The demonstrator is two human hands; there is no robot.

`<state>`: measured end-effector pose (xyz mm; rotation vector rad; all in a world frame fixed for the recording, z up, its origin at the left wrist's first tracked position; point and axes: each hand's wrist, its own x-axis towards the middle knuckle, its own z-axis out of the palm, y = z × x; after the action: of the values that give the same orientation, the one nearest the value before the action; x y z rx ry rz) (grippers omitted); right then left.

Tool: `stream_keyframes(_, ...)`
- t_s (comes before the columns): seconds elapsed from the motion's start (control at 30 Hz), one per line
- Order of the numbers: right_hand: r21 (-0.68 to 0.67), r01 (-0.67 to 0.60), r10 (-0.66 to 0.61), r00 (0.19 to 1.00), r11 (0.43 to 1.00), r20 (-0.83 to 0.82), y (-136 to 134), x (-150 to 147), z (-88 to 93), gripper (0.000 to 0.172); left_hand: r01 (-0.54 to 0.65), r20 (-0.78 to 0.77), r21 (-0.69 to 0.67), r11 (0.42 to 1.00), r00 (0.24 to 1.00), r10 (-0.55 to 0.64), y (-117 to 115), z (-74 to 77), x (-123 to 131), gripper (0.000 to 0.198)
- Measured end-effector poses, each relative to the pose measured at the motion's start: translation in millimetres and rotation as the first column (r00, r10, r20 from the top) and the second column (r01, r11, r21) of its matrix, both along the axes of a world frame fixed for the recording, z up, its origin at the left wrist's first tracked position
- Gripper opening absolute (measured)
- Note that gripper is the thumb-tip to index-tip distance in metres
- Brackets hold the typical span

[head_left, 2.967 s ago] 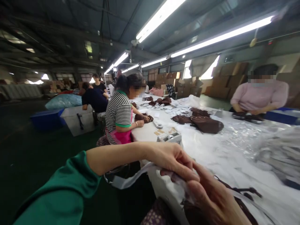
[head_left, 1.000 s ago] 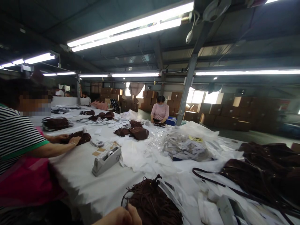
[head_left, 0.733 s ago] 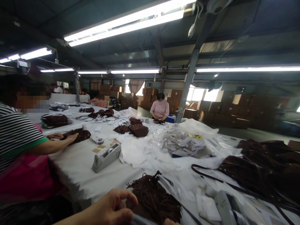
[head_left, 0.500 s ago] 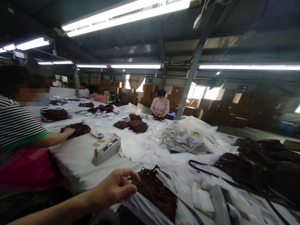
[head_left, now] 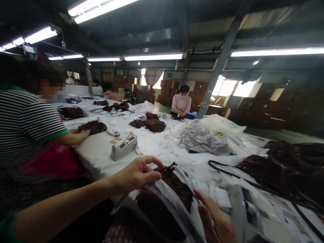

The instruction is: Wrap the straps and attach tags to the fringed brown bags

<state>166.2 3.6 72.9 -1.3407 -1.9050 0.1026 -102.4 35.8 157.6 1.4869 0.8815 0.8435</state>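
My left hand point(head_left: 135, 173) pinches the edge of a clear plastic bag point(head_left: 165, 199) that lies over a dark brown fringed bag point(head_left: 167, 192) at the table's near edge. My right hand point(head_left: 215, 219) rests under the right side of the same plastic bag, fingers stretched along it. The brown fringed bag is partly inside the plastic and partly hidden by it.
A grey tape dispenser point(head_left: 123, 147) sits on the white-covered table point(head_left: 101, 152). A person in a striped shirt point(head_left: 27, 125) works at left. Brown bags with straps point(head_left: 286, 168) pile at right; a plastic sack of papers point(head_left: 205, 140) lies mid-table. Another person point(head_left: 181, 103) stands far back.
The view turned from the left of the table to its right and tilted down. My left hand rose into view and gripped the plastic bag; my right hand came in under it.
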Motion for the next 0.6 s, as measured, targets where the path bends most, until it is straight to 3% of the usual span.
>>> stream_keyframes(0.1,-0.176,-0.234,0.199,0.961,0.956,-0.194,-0.1,-43.0,18.7,0.047,0.090,0.023,-0.002,0.996,0.996,-0.090,1.1,-3.2,21.1,0.042)
stream_keyframes(0.17,-0.252,-0.328,0.257,0.926,0.910,-0.276,-1.2,-59.4,24.2,0.042,0.089,0.028,-0.016,0.996,0.996,-0.088,5.0,-8.3,24.7,0.045)
stream_keyframes(0.3,-0.322,-0.279,0.203,0.946,0.905,-0.252,-0.4,-58.1,23.1,0.037,0.178,-0.177,0.084,0.981,0.971,-0.161,15.9,-21.6,9.2,0.039)
stream_keyframes(0.43,-0.418,-0.298,0.245,0.953,0.858,-0.176,2.9,-45.5,17.2,0.037,0.372,-0.539,0.189,0.909,0.813,-0.220,18.0,-23.7,-6.2,0.029)
stream_keyframes(0.5,-0.441,-0.315,0.273,0.949,0.841,-0.158,3.5,-44.7,16.4,0.036,0.410,-0.655,0.266,0.872,0.741,-0.149,13.3,-18.2,-6.7,0.026)
stream_keyframes(0.6,-0.445,-0.311,0.272,0.951,0.840,-0.151,2.8,-48.1,19.2,0.034,0.433,-0.723,0.414,0.801,0.691,0.000,5.7,-8.5,-0.7,0.014)
